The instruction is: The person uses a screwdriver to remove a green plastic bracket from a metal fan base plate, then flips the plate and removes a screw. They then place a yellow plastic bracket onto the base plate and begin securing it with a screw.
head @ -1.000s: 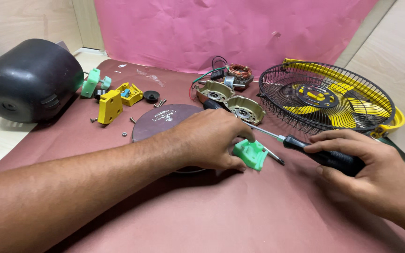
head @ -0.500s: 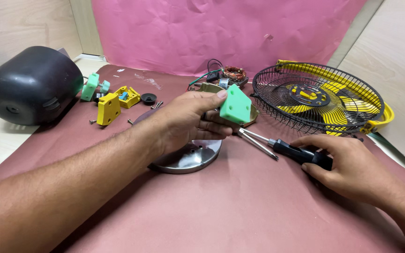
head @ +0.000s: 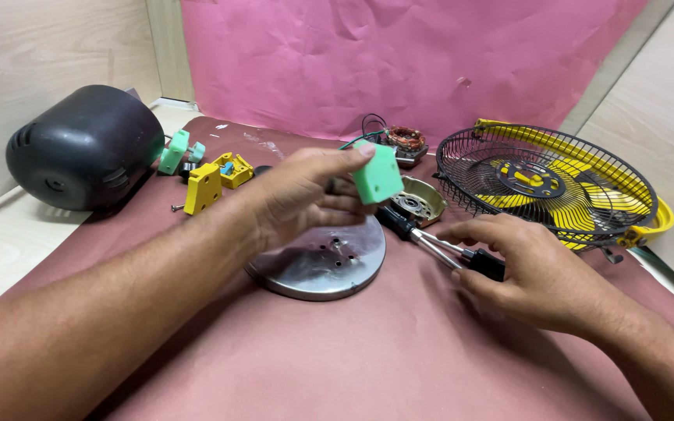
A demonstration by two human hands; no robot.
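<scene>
Pink paper backs a maroon mat (head: 368, 366) where the left hand (head: 298, 199) pinches a green plastic block (head: 378, 175) aloft, the right hand (head: 532, 269) grips a screwdriver (head: 431, 243), and fan parts already lie dismantled: steel disc (head: 317, 265), motor housing (head: 83, 148), grille (head: 544, 183).

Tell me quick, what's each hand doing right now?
Left hand: closed on a small green plastic block, lifted above the round metal plate.
Right hand: closed on a black-handled screwdriver.

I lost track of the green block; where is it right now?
In the head view, the green block is pinched in the left hand, raised above the round metal plate, left of the fan grille.
</scene>
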